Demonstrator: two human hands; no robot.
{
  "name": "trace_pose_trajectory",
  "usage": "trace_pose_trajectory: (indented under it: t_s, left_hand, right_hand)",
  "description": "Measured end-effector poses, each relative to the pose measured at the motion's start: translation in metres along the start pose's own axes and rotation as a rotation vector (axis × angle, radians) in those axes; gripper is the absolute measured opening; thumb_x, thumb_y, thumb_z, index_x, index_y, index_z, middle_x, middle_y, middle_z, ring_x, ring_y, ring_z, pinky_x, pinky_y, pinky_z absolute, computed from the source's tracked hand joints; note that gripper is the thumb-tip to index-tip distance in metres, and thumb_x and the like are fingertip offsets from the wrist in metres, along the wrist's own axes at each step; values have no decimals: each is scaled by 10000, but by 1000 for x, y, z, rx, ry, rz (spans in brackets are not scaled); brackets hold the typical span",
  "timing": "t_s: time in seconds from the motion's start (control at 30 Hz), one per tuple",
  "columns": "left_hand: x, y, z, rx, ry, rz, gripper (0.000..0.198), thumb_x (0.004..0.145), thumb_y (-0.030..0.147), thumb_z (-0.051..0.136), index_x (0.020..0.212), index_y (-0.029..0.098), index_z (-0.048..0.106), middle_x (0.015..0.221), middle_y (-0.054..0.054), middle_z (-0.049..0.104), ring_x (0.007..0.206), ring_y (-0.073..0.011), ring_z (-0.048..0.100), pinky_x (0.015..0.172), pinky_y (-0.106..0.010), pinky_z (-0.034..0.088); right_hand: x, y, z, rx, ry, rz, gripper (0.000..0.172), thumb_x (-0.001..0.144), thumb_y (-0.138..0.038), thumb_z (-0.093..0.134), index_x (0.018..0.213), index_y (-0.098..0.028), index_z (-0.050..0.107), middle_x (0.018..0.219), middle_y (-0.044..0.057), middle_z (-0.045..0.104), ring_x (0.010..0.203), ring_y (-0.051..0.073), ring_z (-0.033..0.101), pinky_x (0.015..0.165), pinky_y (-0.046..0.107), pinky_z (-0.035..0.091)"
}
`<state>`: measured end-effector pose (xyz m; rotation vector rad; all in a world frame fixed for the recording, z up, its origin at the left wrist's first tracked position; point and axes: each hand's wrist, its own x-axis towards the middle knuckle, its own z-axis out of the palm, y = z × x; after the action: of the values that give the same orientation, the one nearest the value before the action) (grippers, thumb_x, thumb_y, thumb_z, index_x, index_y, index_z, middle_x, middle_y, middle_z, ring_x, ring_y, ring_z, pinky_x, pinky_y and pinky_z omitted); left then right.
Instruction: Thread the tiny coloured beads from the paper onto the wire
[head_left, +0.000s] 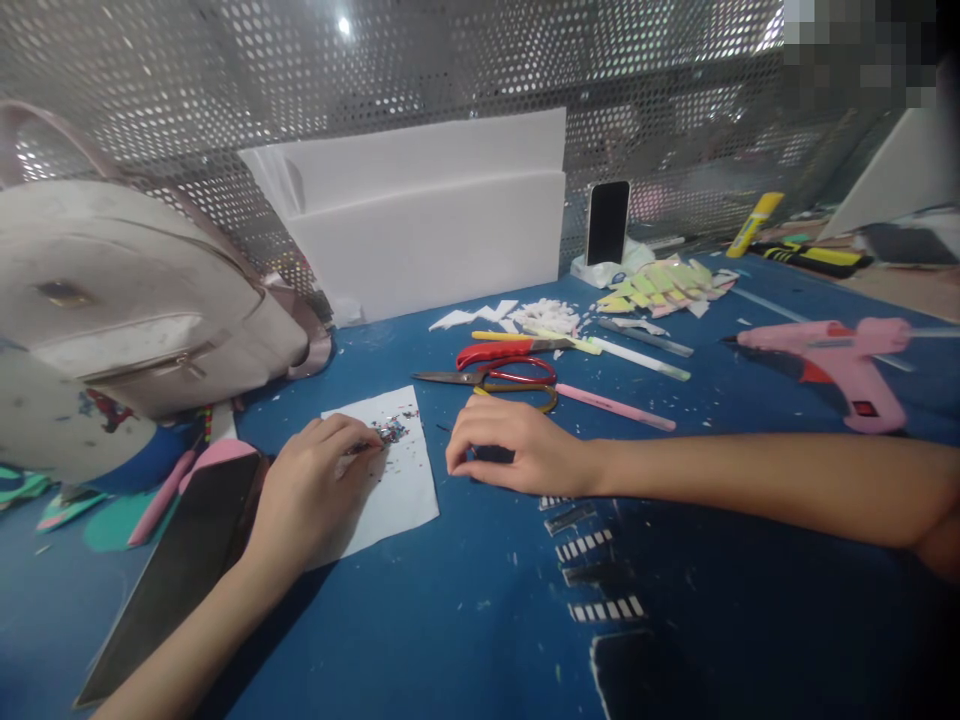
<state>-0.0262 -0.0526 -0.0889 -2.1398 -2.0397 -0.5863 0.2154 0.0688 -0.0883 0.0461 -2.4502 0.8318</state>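
Observation:
My left hand [319, 480] rests on a white sheet of paper [401, 500], its fingers curled and pinched together at the edge of a small heap of shiny coloured bits [397, 430]. Whatever its fingertips hold is hidden. On the blue table to the right of the sheet, my right hand [517, 445] has thumb and forefinger pressed together; anything between them is too small to name. Just beyond it lie scissors [450, 378] with dark blades, a red-handled tool [495, 352] and a pink pen [619, 408].
A pink glue gun [832, 350] lies at right. Striped black-and-white strips [585, 545] are near my right forearm. A pale backpack [150, 300] and a dark flat slab [180, 560] stand left. White scraps [551, 315], a propped phone [607, 222] and white board [435, 230] are behind.

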Motion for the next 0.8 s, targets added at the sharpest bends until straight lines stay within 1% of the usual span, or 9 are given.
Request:
trace_pose_trajectory:
  t_s: [0.13, 0.23, 0.33, 0.43, 0.6, 0.7, 0.8]
  left_hand:
    - [1, 2, -1, 2, -14, 8, 72, 859, 226, 561, 828, 200, 620, 903, -48, 658, 843, -234, 572, 770, -354, 429]
    - [1, 0, -2, 17, -32, 21, 75, 862, 213, 539, 831, 195, 605, 894, -56, 650, 826, -235, 569, 747, -350, 427]
    - [0, -2, -3, 3, -28, 5, 96, 882, 235, 510, 848, 195, 590, 888, -60, 642, 836, -236, 573, 743, -346, 428]
    - [0, -1, -4, -65, 5, -57, 132, 897, 283, 501, 862, 200, 598, 873, -50, 640, 831, -222, 579, 731, -332, 432]
    - [1, 7, -10, -187, 30, -210, 160, 850, 357, 563, 843, 214, 633, 781, -10, 646, 708, -182, 582, 648, -295, 429]
    - [1, 10, -13, -204, 18, -240, 159, 829, 354, 573, 815, 210, 640, 745, 1, 651, 687, -173, 591, 644, -288, 431]
    - [1, 8, -12, -200, 16, -249, 140, 824, 330, 569, 802, 210, 636, 735, 1, 654, 672, -168, 588, 636, -284, 436]
  right_hand:
    - [0, 0, 0, -4, -9, 5, 90, 938, -224, 550, 898, -175, 615, 883, 23, 635, 851, 136, 516, 810, 288, 424]
    - [0, -1, 0, -5, -12, 5, 92, 940, -226, 546, 900, -176, 613, 878, 23, 633, 845, 135, 514, 805, 288, 425]
    - [0, -1, 0, -3, -10, 3, 91, 939, -225, 547, 901, -176, 613, 877, 23, 632, 843, 134, 515, 805, 291, 428]
    - [0, -1, 0, 1, -2, -3, 86, 935, -221, 554, 897, -175, 616, 877, 21, 635, 839, 133, 516, 807, 289, 431]
    - [0, -1, 0, 5, 5, -2, 75, 928, -205, 564, 890, -172, 620, 867, 18, 636, 829, 132, 518, 800, 282, 430]
    - [0, -1, -1, 5, 6, -1, 70, 924, -204, 572, 887, -170, 621, 863, 16, 634, 828, 130, 518, 797, 279, 429]
    - [1, -1, 0, 5, 5, -1, 78, 928, -210, 566, 887, -171, 620, 864, 15, 633, 829, 128, 518, 797, 279, 428]
